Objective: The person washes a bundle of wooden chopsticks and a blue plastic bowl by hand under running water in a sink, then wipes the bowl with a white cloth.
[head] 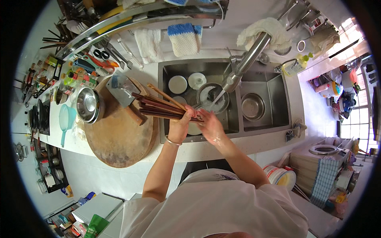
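Note:
A bundle of wooden chopsticks [162, 107] is gripped in my left hand [179, 126], fanned out to the left over the sink's front left corner. My right hand [210, 127], wet and slightly blurred, is at the right ends of the bundle; its fingertips partly hide them, so their grip is unclear. Water streams from the metal faucet [233, 80] just beyond my hands. Below the stream, a metal bowl [223, 107] holds foamy water. White bowls [178, 84] and a white dish [197, 80] sit in the left basin [208, 67].
In the right basin [275, 104] stands a metal pot [253, 106]. A cleaver [121, 90] lies on the round wooden chopping board [119, 142], left of my hands. Metal bowls [87, 104] and a turquoise strainer [68, 114] are farther left. Cloths [181, 41] hang behind the sink.

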`<state>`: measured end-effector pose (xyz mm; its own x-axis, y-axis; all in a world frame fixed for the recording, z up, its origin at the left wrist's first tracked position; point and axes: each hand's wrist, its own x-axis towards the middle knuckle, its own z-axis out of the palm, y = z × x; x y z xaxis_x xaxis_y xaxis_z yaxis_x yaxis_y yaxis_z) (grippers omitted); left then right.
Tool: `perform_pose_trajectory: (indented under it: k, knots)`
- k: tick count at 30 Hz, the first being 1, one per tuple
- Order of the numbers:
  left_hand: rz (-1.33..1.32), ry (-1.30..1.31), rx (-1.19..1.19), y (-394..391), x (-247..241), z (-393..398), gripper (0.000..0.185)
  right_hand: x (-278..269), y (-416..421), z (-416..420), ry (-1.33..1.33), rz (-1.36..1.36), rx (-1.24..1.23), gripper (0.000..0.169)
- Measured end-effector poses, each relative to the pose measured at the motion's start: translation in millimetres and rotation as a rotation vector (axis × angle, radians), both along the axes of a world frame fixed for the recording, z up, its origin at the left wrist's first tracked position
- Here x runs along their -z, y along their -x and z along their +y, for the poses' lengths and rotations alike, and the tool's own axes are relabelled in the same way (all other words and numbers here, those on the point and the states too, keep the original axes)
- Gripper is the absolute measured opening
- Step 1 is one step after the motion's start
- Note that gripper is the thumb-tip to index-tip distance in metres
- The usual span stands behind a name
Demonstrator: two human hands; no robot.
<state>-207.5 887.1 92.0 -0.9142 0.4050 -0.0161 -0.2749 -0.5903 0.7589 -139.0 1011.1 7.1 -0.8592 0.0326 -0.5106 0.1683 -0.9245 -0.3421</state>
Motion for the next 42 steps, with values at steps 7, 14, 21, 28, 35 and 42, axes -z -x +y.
perform_pose_trajectory:
  k: [7, 14, 21, 28, 35, 42]
  knots:
    - [0.074, 0.025, -0.084, -2.0, 27.4, 25.3, 0.017, -3.4, 15.4, 5.8, -0.026, 0.158, -0.159, 0.039]
    - [-0.011, 0.069, -0.309, 29.3, 29.5, -0.6, 0.014, 34.0, -92.8, -31.7, -1.37, 0.87, -0.763, 0.046]
    - [-0.073, 0.118, -0.352, 9.3, 38.1, -8.2, 0.014, 59.3, -47.9, 15.1, -1.941, 0.835, -0.883, 0.05]
    - [-0.199, 0.135, -0.357, -10.3, 45.8, 25.8, 0.013, 102.2, -17.8, 108.2, -0.973, -0.044, -0.227, 0.031]
    - [-0.21, 0.158, -0.396, -14.5, 46.6, 32.5, 0.012, 95.6, 100.8, 95.0, 0.535, -0.443, 0.308, 0.013]
    - [-0.353, 0.091, -0.336, -10.1, 41.8, 33.3, 0.011, 123.2, 78.9, 98.6, 0.108, -0.252, 0.099, 0.008]
